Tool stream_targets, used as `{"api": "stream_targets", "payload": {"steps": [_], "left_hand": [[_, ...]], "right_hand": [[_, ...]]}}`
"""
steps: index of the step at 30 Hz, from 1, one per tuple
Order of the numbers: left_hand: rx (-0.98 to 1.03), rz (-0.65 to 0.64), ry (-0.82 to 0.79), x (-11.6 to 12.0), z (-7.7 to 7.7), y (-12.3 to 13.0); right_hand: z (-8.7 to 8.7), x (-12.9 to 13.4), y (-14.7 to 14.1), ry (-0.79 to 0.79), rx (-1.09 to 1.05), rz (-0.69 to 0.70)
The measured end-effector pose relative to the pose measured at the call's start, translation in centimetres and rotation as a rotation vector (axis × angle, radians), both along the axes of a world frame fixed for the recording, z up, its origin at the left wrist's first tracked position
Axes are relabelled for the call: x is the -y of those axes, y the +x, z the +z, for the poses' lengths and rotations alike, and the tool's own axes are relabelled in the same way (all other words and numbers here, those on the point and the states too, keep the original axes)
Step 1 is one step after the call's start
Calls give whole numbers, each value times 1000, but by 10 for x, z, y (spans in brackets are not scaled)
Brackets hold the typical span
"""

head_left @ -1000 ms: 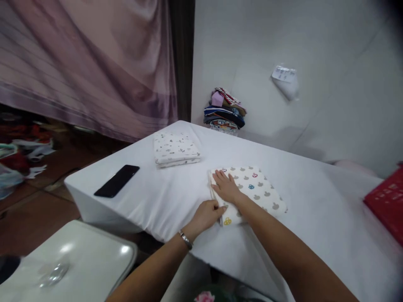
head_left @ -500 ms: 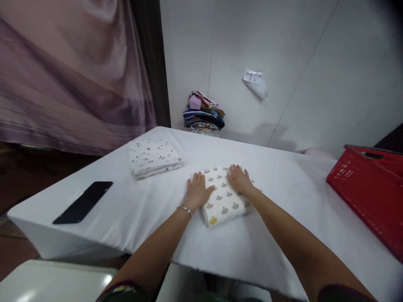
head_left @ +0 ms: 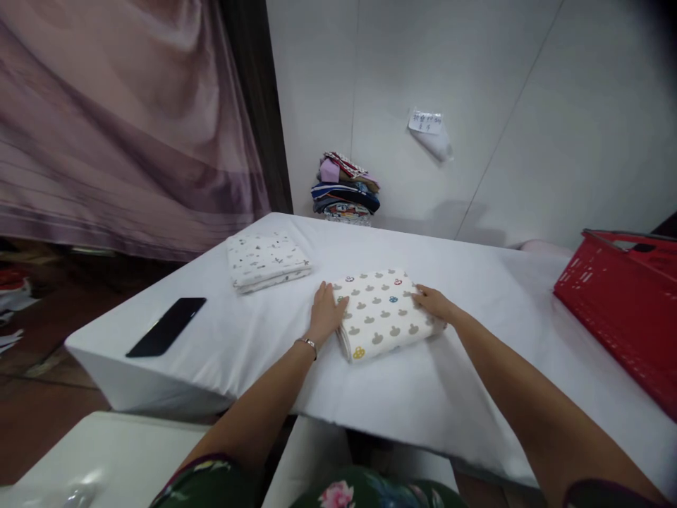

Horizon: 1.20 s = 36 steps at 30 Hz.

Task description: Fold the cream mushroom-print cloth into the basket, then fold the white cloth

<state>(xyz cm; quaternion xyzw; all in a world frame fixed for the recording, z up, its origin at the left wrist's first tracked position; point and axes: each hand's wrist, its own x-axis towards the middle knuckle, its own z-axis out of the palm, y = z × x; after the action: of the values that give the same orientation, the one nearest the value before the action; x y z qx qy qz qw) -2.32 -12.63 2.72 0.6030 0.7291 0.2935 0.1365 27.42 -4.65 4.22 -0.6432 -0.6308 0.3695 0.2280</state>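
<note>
A folded white cloth with grey mushroom-like shapes and a few coloured ones lies on the white-covered table. Along its left edge rests my left hand, fingers stretched out and thumb over the top. My right hand touches the right edge, fingertips on the upper surface and fingers extended; its underside is hidden. Both hands look open. To the left lies a second folded white cloth with small dark prints, apart from my hands.
A black phone-like slab lies near the table's left edge. At the right stands a red basket. Stacked folded fabrics sit against the wall behind the table. A white stool-like surface is at lower left.
My hands have moved from lying flat on top of the mushroom-patterned cloth outward to its left and right edges, uncovering more of its top. The view has shifted slightly.
</note>
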Motion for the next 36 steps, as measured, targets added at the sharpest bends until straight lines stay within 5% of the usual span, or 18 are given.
{"api": "stream_targets", "payload": {"steps": [8,16,23,27,32,36], "left_hand": [[462,212,-240,-19,15,-14],[587,252,-298,-34,23,-13],[588,235,-193,-42,19,-9],[588,196,-98,-57,21,-10],[434,166,19,-93,40,-28],[305,222,-61,-105,38,-41]], "right_hand": [[14,28,21,-272,-111,-86],[18,26,18,-370,-195,-157],[7,27,26,-452,-462,-105],[4,36,25,-328,-550,-43],[7,58,-4,-177,-680,-29],[5,75,-31,-276,-715,-65]]}}
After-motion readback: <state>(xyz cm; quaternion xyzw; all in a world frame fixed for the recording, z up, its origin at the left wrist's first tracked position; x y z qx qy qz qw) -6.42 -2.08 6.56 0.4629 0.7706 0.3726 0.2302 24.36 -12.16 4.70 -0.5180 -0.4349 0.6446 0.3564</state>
